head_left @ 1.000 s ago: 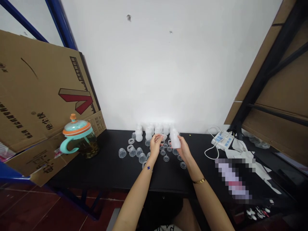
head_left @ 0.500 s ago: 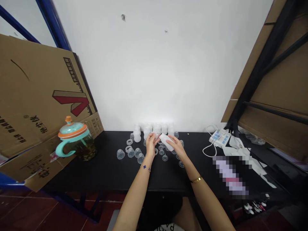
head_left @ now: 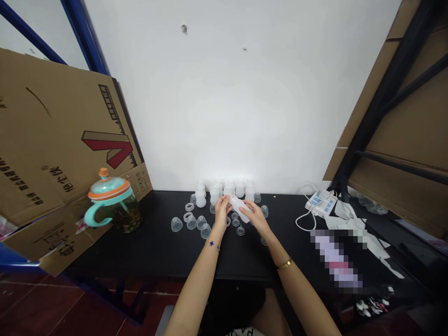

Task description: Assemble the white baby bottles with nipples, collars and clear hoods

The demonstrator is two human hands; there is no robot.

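Bottle of cloudy white plastic, slim and rounded (head_left: pixel 241 210), tilts above the black desk (head_left: pixel 157 252), your right hand (head_left: pixel 257 218) closed around its body; your left hand (head_left: pixel 221 211) curls its fingers at its neck, any separate part there too small to tell. You seem to be working on that neck, which calls for a steady right hold and precise left fingertips. Small clear plastic discs (head_left: pixel 240 230) lie just nearer you than the bottle, clear domed plastic cups (head_left: pixel 177 224) to its left; your widest room is between it and the front edge
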